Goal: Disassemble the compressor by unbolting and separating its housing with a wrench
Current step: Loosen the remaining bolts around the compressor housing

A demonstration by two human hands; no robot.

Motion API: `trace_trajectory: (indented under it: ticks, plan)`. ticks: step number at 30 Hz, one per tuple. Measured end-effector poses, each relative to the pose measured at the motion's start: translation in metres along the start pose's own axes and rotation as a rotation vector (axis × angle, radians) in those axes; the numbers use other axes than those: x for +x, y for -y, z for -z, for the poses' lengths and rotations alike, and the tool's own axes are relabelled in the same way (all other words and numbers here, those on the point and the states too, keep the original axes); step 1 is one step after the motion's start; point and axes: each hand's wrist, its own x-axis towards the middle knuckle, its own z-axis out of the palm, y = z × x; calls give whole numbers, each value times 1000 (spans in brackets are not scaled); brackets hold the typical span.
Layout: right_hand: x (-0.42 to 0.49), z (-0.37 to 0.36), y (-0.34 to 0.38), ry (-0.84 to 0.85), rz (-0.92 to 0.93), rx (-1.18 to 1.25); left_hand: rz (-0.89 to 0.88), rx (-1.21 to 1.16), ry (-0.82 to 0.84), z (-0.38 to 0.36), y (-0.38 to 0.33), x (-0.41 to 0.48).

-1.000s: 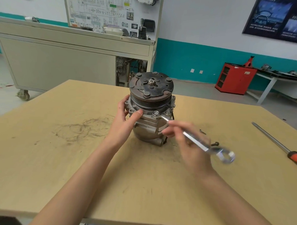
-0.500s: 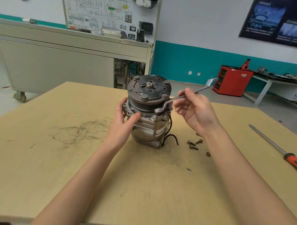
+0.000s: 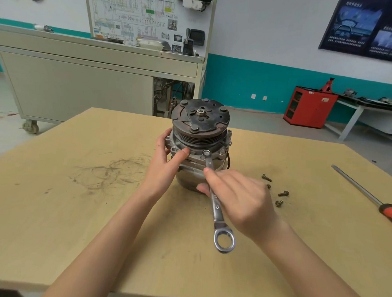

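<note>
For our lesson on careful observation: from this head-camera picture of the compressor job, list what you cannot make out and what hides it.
Head view, bolt head: covered by the wrench ring.
Head view, compressor lower front: behind the left hand and right hand.
Head view, screwdriver handle end: cut off by the right edge.
Head view, wrench size stamps: too small.

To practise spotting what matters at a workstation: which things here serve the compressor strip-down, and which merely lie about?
Job in hand: compressor, gripped by the left hand; wrench, held by the right hand, its ring end on a housing bolt; four loose bolts on the table, probably from it.
Lying about: screwdriver; red cabinet; wall poster; wiring board.
</note>
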Motion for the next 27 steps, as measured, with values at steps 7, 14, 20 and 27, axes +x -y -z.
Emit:
trace_trajectory:
  ticks: [7, 14, 20, 27]
  plan:
    - [-12, -7, 7, -27, -89, 93, 14, -16, 8, 0, -1, -2]
    - [-21, 4, -11, -36, -771, 890, 21, -34, 24, 0, -1, -2]
    - [13, -9, -80, 209, -1192, 1539, 35, -54, 28, 0, 2, -1]
    - [23, -34, -106, 322, -1236, 1632, 46, -43, 27, 1, 3, 1]
